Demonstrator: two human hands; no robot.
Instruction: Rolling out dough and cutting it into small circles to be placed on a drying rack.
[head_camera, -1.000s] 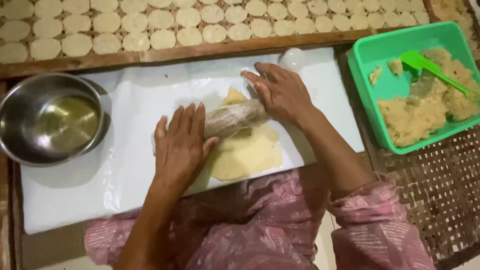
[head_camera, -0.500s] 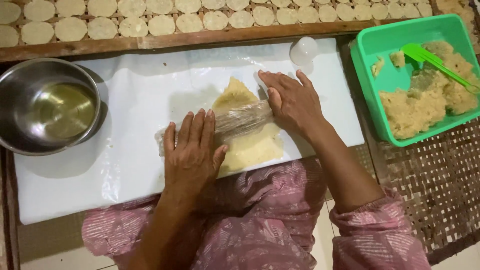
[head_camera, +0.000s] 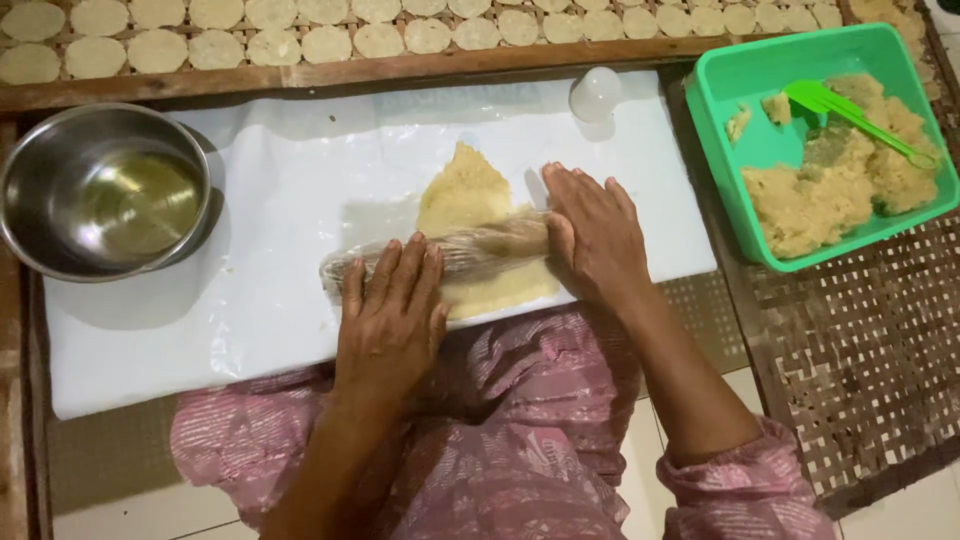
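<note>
both hands flat and palm-down on a plastic-wrapped rolling pin (head_camera: 450, 255), fingers stretched out rather than curled round it: left hand (head_camera: 390, 315) on the pin's left half, right hand (head_camera: 592, 235) pressing its right end. pin lying crosswise over a thin yellow dough sheet (head_camera: 465, 195), mid-board on a white plastic-covered board (head_camera: 200, 330). steel bowl (head_camera: 105, 190) with oily liquid at far left, touching the board's edge. green tub (head_camera: 790, 75) of crumbly dough with a green fork (head_camera: 850, 110) at far right. small white cup (head_camera: 595, 95) upturned at the far board edge. woven rack (head_camera: 420, 62) of round dough discs (head_camera: 330, 42) along the far side.
</note>
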